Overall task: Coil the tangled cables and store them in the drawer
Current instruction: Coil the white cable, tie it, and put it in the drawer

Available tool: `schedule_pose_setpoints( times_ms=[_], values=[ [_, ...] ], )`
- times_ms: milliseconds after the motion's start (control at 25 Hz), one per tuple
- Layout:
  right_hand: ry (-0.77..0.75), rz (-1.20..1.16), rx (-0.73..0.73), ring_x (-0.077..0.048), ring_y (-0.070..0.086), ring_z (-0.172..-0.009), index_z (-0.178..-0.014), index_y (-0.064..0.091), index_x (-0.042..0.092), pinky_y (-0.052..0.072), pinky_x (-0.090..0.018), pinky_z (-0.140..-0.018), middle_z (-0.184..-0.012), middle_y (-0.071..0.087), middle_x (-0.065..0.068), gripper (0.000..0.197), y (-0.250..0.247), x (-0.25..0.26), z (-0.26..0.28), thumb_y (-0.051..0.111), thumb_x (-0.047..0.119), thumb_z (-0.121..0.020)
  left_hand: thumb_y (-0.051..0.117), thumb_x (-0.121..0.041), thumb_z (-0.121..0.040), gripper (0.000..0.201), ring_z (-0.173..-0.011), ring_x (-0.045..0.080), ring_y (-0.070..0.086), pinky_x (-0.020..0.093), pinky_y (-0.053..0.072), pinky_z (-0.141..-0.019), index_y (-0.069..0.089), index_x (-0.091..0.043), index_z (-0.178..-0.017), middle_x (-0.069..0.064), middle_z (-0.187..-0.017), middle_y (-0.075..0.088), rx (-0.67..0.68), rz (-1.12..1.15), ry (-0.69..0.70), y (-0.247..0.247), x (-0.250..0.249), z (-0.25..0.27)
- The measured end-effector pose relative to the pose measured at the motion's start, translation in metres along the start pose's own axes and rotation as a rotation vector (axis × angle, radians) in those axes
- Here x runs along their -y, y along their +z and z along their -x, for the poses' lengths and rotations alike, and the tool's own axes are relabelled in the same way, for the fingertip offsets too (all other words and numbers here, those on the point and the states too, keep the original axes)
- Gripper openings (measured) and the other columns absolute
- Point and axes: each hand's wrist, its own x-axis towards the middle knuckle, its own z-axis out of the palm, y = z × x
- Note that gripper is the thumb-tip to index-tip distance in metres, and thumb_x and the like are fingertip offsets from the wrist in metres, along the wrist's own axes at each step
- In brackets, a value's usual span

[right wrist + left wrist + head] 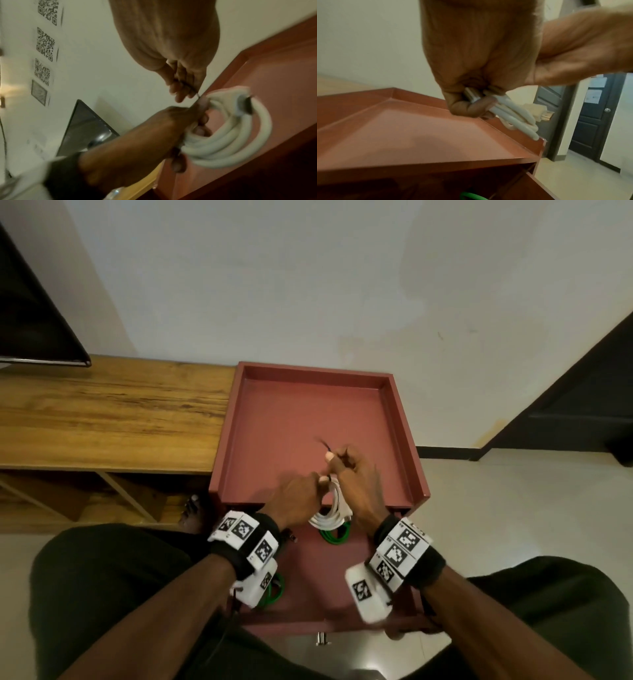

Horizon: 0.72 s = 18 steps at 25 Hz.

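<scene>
Both forearms reached in from the near edge, each wrist strapped with a black band carrying white blocks (244,537) printed with black-and-white square codes; no readable words showed on them. Between the hands hung the coiled white cable (329,513), its loops gathered together over the front edge of the red cabinet top (301,419) and above the open drawer (308,587). The left hand (297,501) gripped the bundled strands, fingers curled round them, with a flat metal-tipped plug (544,115) sticking out beyond the loops. The right hand (356,474) pinched a thin dark tie (325,446) between thumb and fingertips, just above the coil; its free end pointed toward the back of the cabinet top. Inside the drawer lay a green cable (334,537), part by the back edge and part under the left wrist. Left of the cabinet ran a wooden shelf (109,412) with a dark screen (30,323) at its far left corner. On the wall hung a column of QR-code sheets (45,44), too blurred to read. A dark door (597,111) stood to the right.
</scene>
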Motion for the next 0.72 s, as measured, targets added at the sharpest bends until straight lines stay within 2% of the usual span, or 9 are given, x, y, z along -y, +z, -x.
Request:
schedule_pose_setpoints(
  times_ms=[40, 80, 160, 240, 360, 400, 480, 600, 720],
  values=[
    [-0.014, 0.111, 0.028, -0.011, 0.062, -0.078, -0.095, 0.067, 0.01, 0.051, -0.034, -0.073, -0.086, 0.069, -0.003, 0.017, -0.009, -0.007, -0.004, 0.064, 0.026, -0.095, 0.037, -0.037, -0.104, 0.036, -0.076, 0.033, 0.061, 0.038, 0.044, -0.063, 0.058, -0.008, -0.098, 0.013, -0.083, 0.064, 0.011, 0.056, -0.051, 0.0, 0.001, 0.001],
    [-0.002, 0.237, 0.087, -0.015, 0.065, -0.088, -0.106, 0.068, 0.008, 0.053, -0.036, -0.079, -0.099, 0.071, -0.004, 0.03, -0.017, -0.017, -0.005, 0.067, 0.035, -0.092, 0.035, -0.04, -0.104, 0.039, -0.075, 0.032, 0.061, 0.04, 0.046, -0.066, 0.058, -0.009, -0.096, 0.013, -0.083, 0.065, 0.023, 0.12, -0.073, 0.002, 0.001, 0.005],
    [0.048, 0.39, 0.257, -0.024, 0.07, -0.089, -0.104, 0.07, 0.004, 0.057, -0.043, -0.079, -0.1, 0.075, -0.008, 0.044, -0.029, -0.037, -0.002, 0.074, 0.043, -0.084, 0.035, -0.043, -0.103, 0.041, -0.07, 0.031, 0.062, 0.044, 0.052, -0.066, 0.059, -0.01, -0.096, 0.011, -0.081, 0.065, 0.04, 0.243, -0.099, 0.01, 0.003, 0.011],
    [0.022, 0.416, 0.362, -0.023, 0.071, -0.077, -0.094, 0.074, 0.006, 0.057, -0.044, -0.071, -0.086, 0.076, -0.007, 0.029, -0.039, -0.051, 0.007, 0.078, 0.031, -0.081, 0.038, -0.05, -0.099, 0.044, -0.067, 0.028, 0.066, 0.047, 0.057, -0.067, 0.063, -0.014, -0.096, 0.009, -0.081, 0.07, 0.065, 0.346, -0.122, 0.021, 0.003, 0.018],
    [0.007, 0.485, 0.423, -0.012, 0.066, -0.069, -0.095, 0.077, 0.005, 0.052, -0.025, -0.061, -0.085, 0.076, -0.007, 0.017, -0.052, -0.068, 0.01, 0.078, 0.012, -0.08, 0.04, -0.065, -0.092, 0.06, -0.071, 0.026, 0.07, 0.047, 0.059, -0.073, 0.067, -0.012, -0.089, 0.01, -0.081, 0.073, 0.214, 0.452, -0.201, 0.035, 0.005, 0.026],
    [0.027, 0.552, 0.467, -0.012, 0.066, -0.073, -0.1, 0.078, 0.007, 0.049, -0.02, -0.062, -0.089, 0.077, -0.008, 0.021, -0.053, -0.077, 0.009, 0.079, 0.012, -0.079, 0.04, -0.071, -0.089, 0.069, -0.07, 0.028, 0.069, 0.044, 0.059, -0.072, 0.065, -0.007, -0.085, 0.011, -0.077, 0.071, 0.306, 0.36, -0.199, 0.038, 0.009, 0.029],
    [0.075, 0.761, 0.578, -0.016, 0.067, -0.086, -0.107, 0.077, 0.012, 0.048, -0.021, -0.067, -0.098, 0.077, -0.007, 0.03, -0.051, -0.103, 0.006, 0.082, 0.016, -0.077, 0.045, -0.073, -0.086, 0.073, -0.072, 0.03, 0.064, 0.038, 0.053, -0.069, 0.059, -0.002, -0.076, 0.01, -0.072, 0.064, 0.502, 0.057, -0.152, 0.045, 0.019, 0.034],
    [0.159, 0.964, 0.695, -0.028, 0.067, -0.107, -0.114, 0.074, 0.012, 0.051, -0.031, -0.084, -0.112, 0.073, -0.012, 0.036, -0.039, -0.148, -0.001, 0.079, 0.013, -0.079, 0.073, -0.066, -0.069, 0.068, -0.094, 0.029, 0.068, 0.036, 0.056, -0.082, 0.07, -0.003, -0.096, 0.009, -0.097, 0.073, 0.818, -0.124, -0.119, 0.057, 0.033, 0.045],
    [0.155, 1.095, 0.841, -0.031, 0.067, -0.109, -0.115, 0.074, 0.013, 0.056, -0.037, -0.088, -0.114, 0.073, -0.013, 0.037, -0.023, -0.178, -0.005, 0.079, 0.016, -0.079, 0.087, -0.05, -0.061, 0.067, -0.099, 0.023, 0.066, 0.033, 0.056, -0.087, 0.068, -0.01, -0.111, 0.002, -0.11, 0.07, 0.989, -0.183, -0.075, 0.07, 0.035, 0.062]
  ],
)
